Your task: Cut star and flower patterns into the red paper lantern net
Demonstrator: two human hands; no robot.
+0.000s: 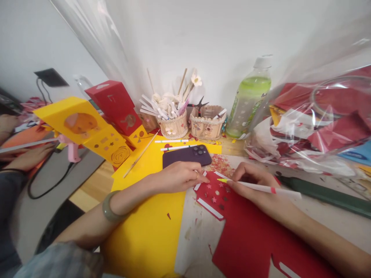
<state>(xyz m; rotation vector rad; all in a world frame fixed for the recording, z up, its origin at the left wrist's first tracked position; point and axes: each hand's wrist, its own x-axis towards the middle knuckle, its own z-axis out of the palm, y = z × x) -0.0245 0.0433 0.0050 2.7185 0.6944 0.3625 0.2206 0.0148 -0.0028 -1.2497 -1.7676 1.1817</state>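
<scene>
My right hand [255, 183] is closed around a slim white pen [261, 187] with a yellow tip and a red band. Its tip points left, over a red card sheet [246, 239]. The sheet's upper flap carries several small stars [213, 199] and dark and pale bits, with white strips [210, 209] along the flap's edges. My left hand [182, 177] rests palm down at that flap's left edge, index finger stretched onto the card and other fingers slightly bent. Its thumb is hidden. Just behind this hand lies a dark purple phone [185, 156].
Yellow paper [150, 227] covers the left front. Behind stand a stick-filled basket [174, 127], a second basket [207, 127] with pliers, and a bottle [249, 100]. Folded yellow [101, 127] and red boxes stand left, near a pink glue gun [72, 148] and another person's hands [31, 156].
</scene>
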